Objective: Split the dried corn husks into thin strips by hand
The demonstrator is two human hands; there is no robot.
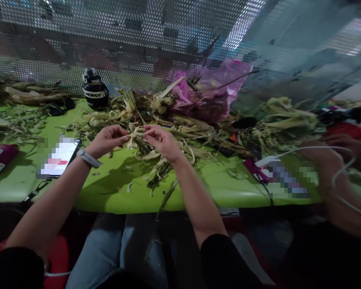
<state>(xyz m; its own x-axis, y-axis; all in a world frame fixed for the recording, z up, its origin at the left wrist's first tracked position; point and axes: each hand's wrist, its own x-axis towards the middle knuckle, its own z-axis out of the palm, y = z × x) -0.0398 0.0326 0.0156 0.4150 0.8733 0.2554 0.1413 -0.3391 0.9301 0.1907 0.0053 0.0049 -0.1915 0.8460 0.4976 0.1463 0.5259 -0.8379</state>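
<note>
Left hand [110, 141]: your fingertips pinch the near side.
Right hand [161, 141]: your fingertips pinch the opposite side.
Pale husk [137, 135]: between your hands; keep both pinches light, level.

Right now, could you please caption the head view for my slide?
Right hand pinches pale, twisted husk strips, left hand close beside, above a glossy green table.
</note>
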